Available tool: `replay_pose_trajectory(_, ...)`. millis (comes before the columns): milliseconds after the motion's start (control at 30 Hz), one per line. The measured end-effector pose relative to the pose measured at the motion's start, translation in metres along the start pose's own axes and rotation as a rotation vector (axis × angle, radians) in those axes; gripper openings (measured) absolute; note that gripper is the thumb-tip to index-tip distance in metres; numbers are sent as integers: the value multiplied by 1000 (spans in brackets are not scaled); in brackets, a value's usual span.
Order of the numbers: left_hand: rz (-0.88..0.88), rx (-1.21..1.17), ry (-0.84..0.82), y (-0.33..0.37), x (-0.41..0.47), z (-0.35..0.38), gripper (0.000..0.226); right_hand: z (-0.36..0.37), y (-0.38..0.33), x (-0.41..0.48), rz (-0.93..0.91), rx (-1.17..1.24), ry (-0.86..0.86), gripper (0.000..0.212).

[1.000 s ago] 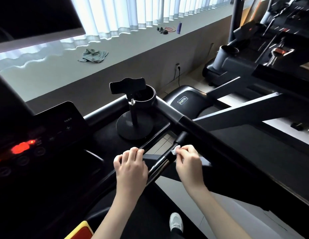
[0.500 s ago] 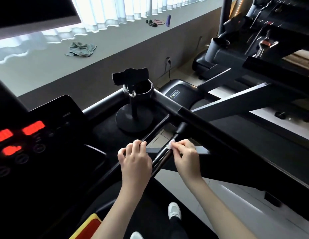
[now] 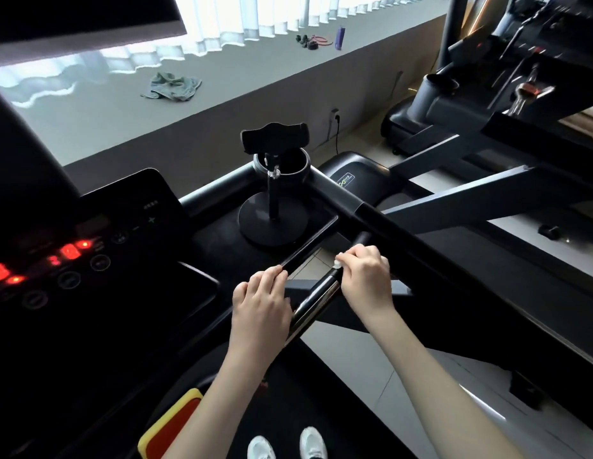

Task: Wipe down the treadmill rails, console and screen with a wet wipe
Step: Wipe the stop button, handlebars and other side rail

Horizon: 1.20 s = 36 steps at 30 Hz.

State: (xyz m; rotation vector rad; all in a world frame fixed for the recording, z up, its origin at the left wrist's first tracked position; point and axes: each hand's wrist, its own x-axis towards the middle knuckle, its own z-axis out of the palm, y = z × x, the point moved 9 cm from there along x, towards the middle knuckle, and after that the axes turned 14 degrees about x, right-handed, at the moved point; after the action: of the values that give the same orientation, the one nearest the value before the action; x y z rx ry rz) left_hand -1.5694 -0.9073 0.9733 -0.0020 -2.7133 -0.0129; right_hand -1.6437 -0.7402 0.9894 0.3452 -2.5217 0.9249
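Console [image 3: 89, 260]: display lit. Tray rim [image 3: 311, 242]: the left hand [image 3: 260, 303] curls over it. Handlebar grip [image 3: 316, 303]: the right hand [image 3: 368, 279] pinches a balled wet wipe [image 3: 338, 264] against its upper end. Hazard: the small wad covers little surface, so patches may be missed, or it may slip free.

Daylight pouring through white curtains [image 3: 255, 18] upper centre, blown out, console [image 3: 73, 309] at left sunk in shadow, red lights [image 3: 69, 251] smearing, glint on chrome bar [image 3: 313, 308], edges bowed
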Motion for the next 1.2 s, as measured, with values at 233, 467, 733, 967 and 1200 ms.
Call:
replay_pose_trajectory(233,-52,-31,-16,-5,-5,-6,45,-5,9,5,-29,5,1,16)
replay_pose_trajectory(467,-89,-32,-9,-8,-5,-6,43,-1,-16,-28,-110,226,-85,11)
replay_pose_trajectory(733,-98,-31,-9,-8,-5,-6,42,-5,-20,-41,-7,272,-66,11)
replay_pose_trajectory(967,-115,-34,14,-9,-7,-7,34,-10,0,-43,148,379,20,13)
replay_pose_trajectory(1200,-125,-31,30,-9,-8,-11,33,-5,-7,-45,68,372,-26,10)
